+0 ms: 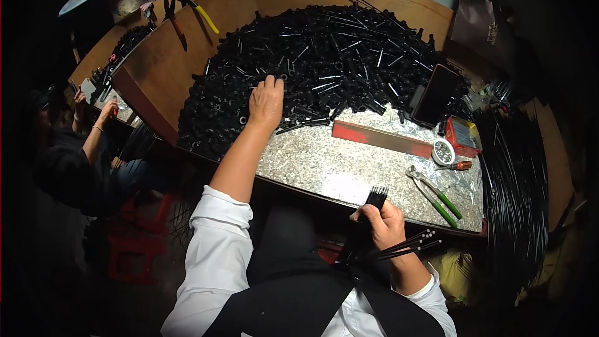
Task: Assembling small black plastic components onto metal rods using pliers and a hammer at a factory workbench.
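A big heap of small black tubular parts, some with shiny metal shafts, fills the back of the bench. At its near left side, my left hand reaches in with fingers bent down together; whatever is under the fingertips is hidden. My right hand, by the bench's front edge, is closed around a bundle of thin black rods that look like umbrella ribs. Thin silver ends stick up above the thumb, and several rods with pale round tips poke out below the wrist. The bundle's lower part blends into my dark apron.
On the speckled bench top lie a red-brown bar, green-handled pliers, a screwdriver, a white cup and a red box. A phone leans nearby. Long black rods hang at right. A co-worker sits left.
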The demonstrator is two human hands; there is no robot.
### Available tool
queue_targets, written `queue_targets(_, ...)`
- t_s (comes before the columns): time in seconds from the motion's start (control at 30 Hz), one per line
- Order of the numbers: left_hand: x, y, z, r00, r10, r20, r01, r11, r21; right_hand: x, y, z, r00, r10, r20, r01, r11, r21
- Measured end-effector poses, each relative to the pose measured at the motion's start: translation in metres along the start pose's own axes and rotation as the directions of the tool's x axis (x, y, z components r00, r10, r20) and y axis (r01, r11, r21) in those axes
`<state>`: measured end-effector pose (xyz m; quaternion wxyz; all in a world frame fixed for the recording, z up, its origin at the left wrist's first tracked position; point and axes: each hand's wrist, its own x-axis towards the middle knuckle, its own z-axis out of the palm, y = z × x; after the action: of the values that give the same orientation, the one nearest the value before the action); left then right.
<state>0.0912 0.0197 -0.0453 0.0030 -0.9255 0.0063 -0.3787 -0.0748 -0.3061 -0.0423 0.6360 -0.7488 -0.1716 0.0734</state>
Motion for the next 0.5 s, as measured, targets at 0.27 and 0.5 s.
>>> queue_targets(0.27,-0.008,0.017,-0.022,0.983,-0.174,-0.051,0.143,0.917,-0.373,-0.005,0.003,0.002,1.0,-0.007,0.012,0.007,1.0,-0.028)
queue_targets(0.5,-0.036,0.094,-0.087,0.835,-0.08,0.544,0.511,-0.25,-0.822,0.006,-0.004,-0.003,0.994,0.074,0.074,-0.07,0.995,-0.066)
